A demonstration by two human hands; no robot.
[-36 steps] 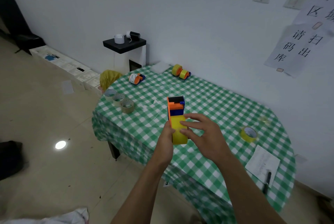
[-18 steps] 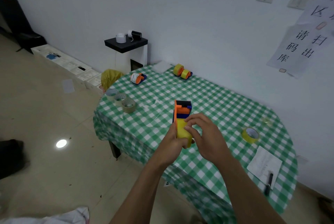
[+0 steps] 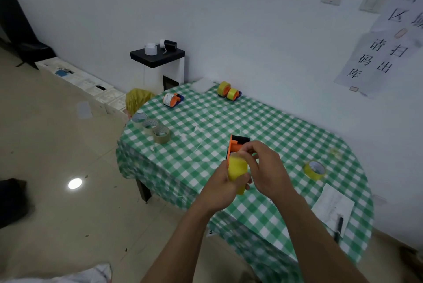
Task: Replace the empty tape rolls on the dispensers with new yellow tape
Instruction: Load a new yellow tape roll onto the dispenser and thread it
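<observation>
Loading yellow tape onto a dispenser
Left hand grips the dispenser steady, so the right hand, fingers curled, can apparently pinch the tape's end.

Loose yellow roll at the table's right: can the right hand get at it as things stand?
Probably yes: the roll lies uncovered on the cloth, nothing between it and the right hand. But that hand is pinching at the dispenser the left hand holds.
</observation>
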